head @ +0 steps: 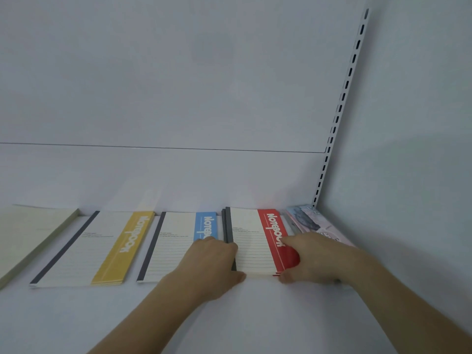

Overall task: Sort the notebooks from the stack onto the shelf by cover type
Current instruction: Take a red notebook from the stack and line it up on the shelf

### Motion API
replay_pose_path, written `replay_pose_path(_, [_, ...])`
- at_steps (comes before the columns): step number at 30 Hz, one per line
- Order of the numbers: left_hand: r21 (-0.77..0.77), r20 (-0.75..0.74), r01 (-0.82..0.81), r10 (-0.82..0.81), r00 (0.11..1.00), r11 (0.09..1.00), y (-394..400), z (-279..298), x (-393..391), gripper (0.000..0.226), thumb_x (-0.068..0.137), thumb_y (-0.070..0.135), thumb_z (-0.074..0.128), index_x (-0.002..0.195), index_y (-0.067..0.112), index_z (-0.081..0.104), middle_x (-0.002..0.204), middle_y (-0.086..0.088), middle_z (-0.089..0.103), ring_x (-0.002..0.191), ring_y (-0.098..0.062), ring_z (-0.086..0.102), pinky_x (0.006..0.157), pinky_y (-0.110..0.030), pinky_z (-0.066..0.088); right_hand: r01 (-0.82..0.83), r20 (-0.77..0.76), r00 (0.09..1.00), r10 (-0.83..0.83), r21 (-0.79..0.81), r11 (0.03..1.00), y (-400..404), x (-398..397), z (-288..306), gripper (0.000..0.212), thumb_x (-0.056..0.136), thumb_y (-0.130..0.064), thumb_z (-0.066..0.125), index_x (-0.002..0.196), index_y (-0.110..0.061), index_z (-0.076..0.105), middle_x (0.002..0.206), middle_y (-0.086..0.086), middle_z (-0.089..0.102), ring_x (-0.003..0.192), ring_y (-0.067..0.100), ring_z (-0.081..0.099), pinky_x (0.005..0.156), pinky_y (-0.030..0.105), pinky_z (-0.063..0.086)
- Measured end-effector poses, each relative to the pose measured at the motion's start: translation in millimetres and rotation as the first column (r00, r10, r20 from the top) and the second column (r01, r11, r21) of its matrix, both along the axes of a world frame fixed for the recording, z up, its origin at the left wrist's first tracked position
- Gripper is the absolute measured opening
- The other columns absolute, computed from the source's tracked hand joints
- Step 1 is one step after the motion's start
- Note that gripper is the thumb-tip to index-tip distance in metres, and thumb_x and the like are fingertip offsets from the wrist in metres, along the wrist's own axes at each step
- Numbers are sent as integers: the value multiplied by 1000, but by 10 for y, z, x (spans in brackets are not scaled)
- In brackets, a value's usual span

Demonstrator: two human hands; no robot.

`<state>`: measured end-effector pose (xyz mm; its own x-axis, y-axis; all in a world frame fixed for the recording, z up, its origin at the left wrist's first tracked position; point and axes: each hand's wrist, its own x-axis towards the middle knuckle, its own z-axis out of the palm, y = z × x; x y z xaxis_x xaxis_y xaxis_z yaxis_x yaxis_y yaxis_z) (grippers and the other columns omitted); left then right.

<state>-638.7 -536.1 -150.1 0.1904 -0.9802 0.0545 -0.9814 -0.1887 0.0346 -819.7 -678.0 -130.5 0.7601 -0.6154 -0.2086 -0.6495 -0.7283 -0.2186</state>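
Note:
On the white shelf [178, 315] lie piles of notebooks side by side. A red-banded pile [255, 241] sits right of centre, its covers slightly offset. My left hand [212, 261] grips its near left corner and spine, fingers curled over the edge. My right hand [309, 259] grips its near right edge, thumb on the red band. Left of it lie a blue-banded pile [176, 238], partly under my left hand, a yellow-banded pile [102, 249] and a plain cream pile [28, 233]. A pile with illustrated pink and blue covers [306, 221] lies at the far right, partly hidden by my right hand.
The shelf's white back panel [178, 98] rises behind the notebooks. A slotted upright rail [342, 103] stands at the back right corner, with a white side wall [408, 175] next to it. Bare shelf surface stretches in front of the piles.

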Motion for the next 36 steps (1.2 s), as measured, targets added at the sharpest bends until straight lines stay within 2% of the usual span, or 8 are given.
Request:
replay_pose_path(5, [-12,50,-19,20,999,1000,28,-9,-67,35,98,54,49,106,20,52,105,1,65,100,-20,61,82,-31,41,-32,-21,999,31,-48,998,38,-27,-1,39,77,-54,71,103,-29,56,96,-12,58,89,11,59,77,27,49])
replay_pose_path(8, [-13,37,-23,23,999,1000,27,10,-62,36,97,55,50,108,21,50,104,1,64,100,-20,58,80,-31,37,-30,-4,1000,29,-22,999,0,-17,9,40,78,-50,72,108,-26,59,101,-10,61,90,11,59,77,27,49])
replay_pose_path(14, [19,55,-28,27,998,999,-1,-5,-83,39,99,55,48,117,20,50,109,0,64,103,-20,58,92,-34,43,-49,-28,998,48,-39,998,-54,19,-10,41,78,-47,71,109,-24,59,105,-6,62,92,14,60,81,31,51])
replay_pose_path(18, [49,70,-1,-2,998,999,-3,36,-55,36,98,56,49,105,21,47,101,0,62,85,-16,50,85,-32,42,-58,-5,998,58,-25,998,-97,21,-6,40,70,-45,72,102,-25,57,95,-9,62,86,12,61,78,31,53])
replay_pose_path(22, [95,-48,-3,8,999,995,-25,57,49,35,94,52,58,109,21,56,100,1,63,91,-17,58,79,-29,49,-71,-35,997,69,-58,996,-108,61,-1,39,69,-43,71,100,-23,58,95,-7,63,85,13,61,75,30,53])
replay_pose_path(26, [99,-150,-36,51,987,994,-66,65,45,29,91,45,66,100,20,56,92,5,55,88,-14,54,69,-23,41,-67,-38,997,65,-57,996,-81,95,8,36,69,-39,70,99,-23,58,96,-6,62,85,12,61,69,26,51])
replay_pose_path(31, [102,-179,-57,75,981,993,-39,61,5,26,93,45,64,94,22,53,91,6,54,84,-11,52,65,-21,36,-84,-43,996,81,-83,993,-56,71,-13,35,69,-42,69,96,-23,57,90,-5,59,80,14,59,70,30,53])
replay_pose_path(36, [93,-179,-83,99,979,992,-30,63,-45,30,92,49,64,96,22,53,84,8,49,87,-15,53,64,-22,36,-104,-22,995,102,-81,991,-25,55,-4,21,75,-36,67,85,-24,54,86,-5,58,77,13,57,60,24,43])
